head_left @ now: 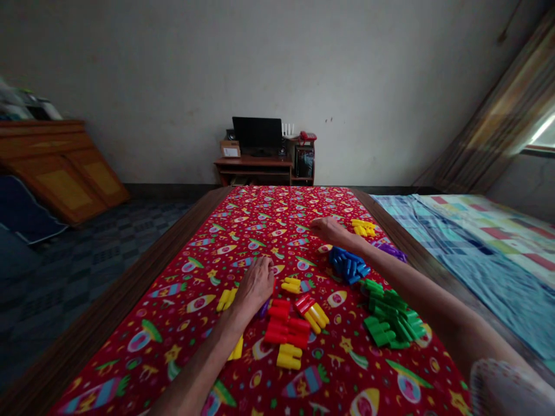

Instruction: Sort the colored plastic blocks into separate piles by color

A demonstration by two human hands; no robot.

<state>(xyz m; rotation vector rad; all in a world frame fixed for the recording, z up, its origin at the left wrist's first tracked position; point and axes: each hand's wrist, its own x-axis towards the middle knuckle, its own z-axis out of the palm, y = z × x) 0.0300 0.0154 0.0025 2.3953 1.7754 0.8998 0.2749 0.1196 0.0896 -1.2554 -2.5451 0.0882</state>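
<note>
My left hand (258, 278) is low over the cloth with its fingers curled down; anything inside them is hidden. Close by it lie red plastic blocks (287, 330), a purple block (263, 309) partly covered by the hand, and several yellow blocks (289, 356). One red block (304, 303) touches a yellow one. My right hand (330, 231) reaches farther out, its fingers bent together and pointing left, their contents not visible. Under and beside that arm are piles of blue blocks (348, 264), green blocks (393, 316), purple blocks (391, 251) and yellow blocks (363, 227).
A red patterned cloth (173, 323) covers the long table, whose brown wooden edge (143, 248) shows. At the right stands a bed (489, 248). Beyond the table, a desk (255, 164) carries a monitor (257, 135). A wooden cabinet (69, 179) is at the left.
</note>
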